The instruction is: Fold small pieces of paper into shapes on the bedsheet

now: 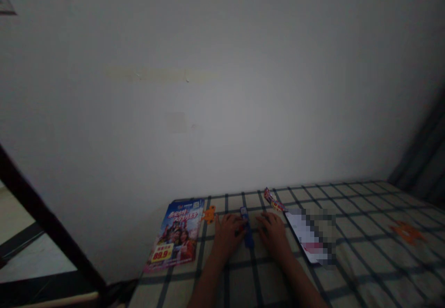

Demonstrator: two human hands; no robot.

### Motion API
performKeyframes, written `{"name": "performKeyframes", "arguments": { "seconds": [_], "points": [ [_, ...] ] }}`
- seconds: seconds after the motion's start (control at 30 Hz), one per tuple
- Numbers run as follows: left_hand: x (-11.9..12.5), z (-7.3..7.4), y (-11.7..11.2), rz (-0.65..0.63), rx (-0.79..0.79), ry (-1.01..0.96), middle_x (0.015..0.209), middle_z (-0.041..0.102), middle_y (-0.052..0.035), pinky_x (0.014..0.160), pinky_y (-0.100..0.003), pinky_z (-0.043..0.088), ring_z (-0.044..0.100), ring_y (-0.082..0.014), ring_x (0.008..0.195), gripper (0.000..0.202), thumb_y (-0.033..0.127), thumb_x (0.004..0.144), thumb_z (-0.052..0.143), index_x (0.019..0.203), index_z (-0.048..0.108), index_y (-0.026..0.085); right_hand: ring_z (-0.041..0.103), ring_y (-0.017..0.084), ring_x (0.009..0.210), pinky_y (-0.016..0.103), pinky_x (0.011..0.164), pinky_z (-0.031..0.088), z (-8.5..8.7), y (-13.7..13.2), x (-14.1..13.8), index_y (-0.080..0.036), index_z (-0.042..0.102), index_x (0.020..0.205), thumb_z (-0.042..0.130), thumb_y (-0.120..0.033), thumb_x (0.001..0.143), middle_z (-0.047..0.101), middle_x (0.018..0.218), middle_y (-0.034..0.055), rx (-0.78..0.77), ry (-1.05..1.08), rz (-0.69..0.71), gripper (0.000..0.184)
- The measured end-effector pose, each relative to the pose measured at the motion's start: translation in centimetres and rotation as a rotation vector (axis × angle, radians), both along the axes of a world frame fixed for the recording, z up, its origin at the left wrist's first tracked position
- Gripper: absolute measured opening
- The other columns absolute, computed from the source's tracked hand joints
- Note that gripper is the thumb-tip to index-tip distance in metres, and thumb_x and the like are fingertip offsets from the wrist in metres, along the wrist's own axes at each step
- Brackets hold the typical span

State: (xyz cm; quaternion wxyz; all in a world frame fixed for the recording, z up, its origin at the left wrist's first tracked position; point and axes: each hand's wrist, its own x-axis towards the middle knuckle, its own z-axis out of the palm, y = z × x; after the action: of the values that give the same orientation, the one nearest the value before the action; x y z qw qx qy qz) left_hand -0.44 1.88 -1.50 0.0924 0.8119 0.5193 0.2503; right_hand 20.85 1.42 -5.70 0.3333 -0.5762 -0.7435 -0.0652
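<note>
Dark bed-frame bar [41, 215] is being caught at 8 o'clock of the view, slanting down along the wall [222, 90]. Checked sheet [361, 275] is being shown across the 5 o'clock part.

Printed leaflet [177, 234] is being left flat on the sheet at 9 o'clock of the left hand, near but apart. Small orange piece [209, 214] is being kept just beside the leaflet's top right corner, at 11 o'clock of the left hand.

Left hand [227, 234] is being rested palm down on the sheet, fingers pointed to 12 o'clock. Its thumb side is being pressed against the blue piece; a real clamp cannot be told, too dim.

Blue piece [248, 237] is being kept on the sheet between both hands, long axis running 12 to 6.

Right hand [273, 234] is being laid flat at 3 o'clock of the blue piece, fingers apart, nothing gripped. Contact with the blue piece cannot be told.

Bright wrapper [273, 201] is being left at 12 o'clock of the right hand, near its fingertips. Phone [306, 238] is being left face up at 3 o'clock of that hand, just beside it, screen blurred.

Orange mark [406, 231] is being shown well apart, further toward 3 o'clock. Dark curtain [424, 159] is being cut off at the view's 3 o'clock edge.
</note>
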Motion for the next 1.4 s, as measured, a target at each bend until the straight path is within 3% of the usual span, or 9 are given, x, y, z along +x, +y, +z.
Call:
{"name": "performKeyframes", "arguments": {
  "seconds": [0.17,0.5,0.8,1.03,1.23,1.4],
  "points": [
    [0.0,-0.2,-0.3,0.032,0.040,0.017,0.128,0.064,0.0000,0.116,-0.068,0.008,0.049,-0.0273,0.124,0.027,0.039,0.090,0.063,0.116,0.069,0.042,0.052,0.027,0.118,0.046,0.102,0.043,0.0,0.0,0.0,-0.030,0.066,0.119,0.056,-0.018,0.086,0.062,0.124,0.0075,-0.004,0.015,0.006,0.037],
    [0.0,0.8,-0.9,0.060,0.041,0.007,0.114,0.070,0.0024,0.114,-0.073,0.000,0.051,-0.0274,0.120,0.022,0.040,0.091,0.062,0.110,0.071,0.046,0.053,0.027,0.116,0.045,0.100,0.043,-0.1,0.0,0.0,-0.030,0.068,0.115,0.055,-0.017,0.086,0.063,0.120,0.0076,-0.004,0.011,0.016,0.034],
    [-0.1,0.5,-0.7,0.063,0.022,-0.030,0.112,0.071,0.0007,0.115,-0.072,-0.007,0.055,-0.0276,0.117,0.023,0.047,0.086,0.068,0.107,0.074,0.041,0.052,0.027,0.117,0.045,0.100,0.042,0.0,0.1,-0.1,-0.031,0.069,0.115,0.055,-0.018,0.089,0.063,0.121,0.0073,-0.036,-0.002,0.054,0.032],
    [-0.1,0.5,-0.6,0.085,-0.014,0.002,0.114,0.070,0.0023,0.114,-0.073,-0.002,0.054,-0.0267,0.120,0.024,0.046,0.087,0.067,0.110,0.072,0.043,0.052,0.026,0.117,0.043,0.101,0.040,0.7,0.5,-0.5,-0.035,0.071,0.114,0.057,-0.021,0.090,0.064,0.121,0.0054,-0.164,0.005,0.068,0.032],
    [-0.1,0.7,-0.8,0.097,-0.017,0.004,0.113,0.070,0.0023,0.114,-0.073,-0.006,0.054,-0.0269,0.119,0.022,0.046,0.088,0.066,0.109,0.073,0.044,0.052,0.025,0.118,0.041,0.104,0.037,2.2,1.0,-1.1,-0.039,0.073,0.110,0.058,-0.023,0.090,0.065,0.121,0.0031,-0.278,0.030,0.077,0.029],
    [0.0,0.7,-0.8,0.102,-0.013,0.003,0.113,0.070,0.0034,0.114,-0.072,-0.010,0.056,-0.0257,0.117,0.021,0.044,0.087,0.067,0.108,0.073,0.044,0.052,0.024,0.117,0.039,0.103,0.037,2.4,1.8,-1.2,-0.036,0.076,0.104,0.058,-0.024,0.090,0.065,0.119,0.0031,-0.312,0.088,0.053,0.026]
  ]
}}
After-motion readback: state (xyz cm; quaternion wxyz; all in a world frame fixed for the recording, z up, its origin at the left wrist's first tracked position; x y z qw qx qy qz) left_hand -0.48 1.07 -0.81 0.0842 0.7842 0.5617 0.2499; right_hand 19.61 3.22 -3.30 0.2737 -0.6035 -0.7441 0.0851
